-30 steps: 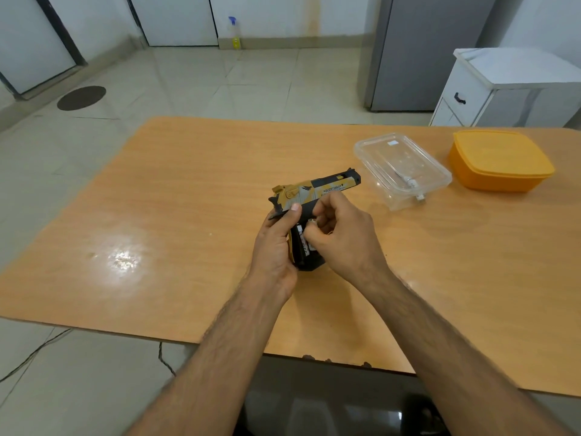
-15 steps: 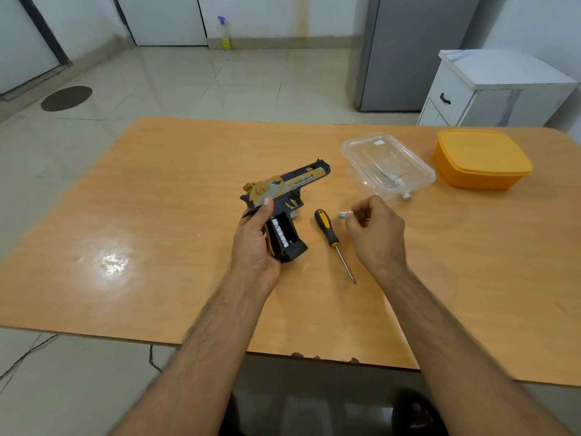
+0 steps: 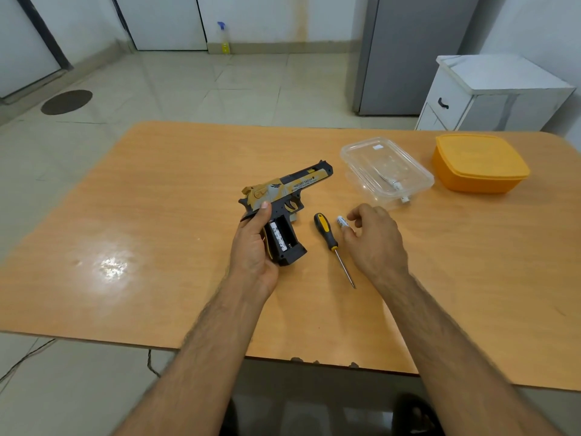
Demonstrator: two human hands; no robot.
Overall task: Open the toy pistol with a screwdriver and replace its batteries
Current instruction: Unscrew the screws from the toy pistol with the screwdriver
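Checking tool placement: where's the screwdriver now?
Head view: the screwdriver lies on the table, between the toy pistol and the right hand.

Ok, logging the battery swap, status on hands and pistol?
Left hand grips pistol, bay open, one battery inside. Right hand pinches battery. Screwdriver lies between, nothing blocking.

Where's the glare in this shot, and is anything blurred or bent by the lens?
Head view: a bright patch of glare sits on the table, left of the left hand. The toy pistol, screwdriver and the battery by the right hand look sharp. The wide-angle lens bows the table edges and tilts the fridge and white cabinet.
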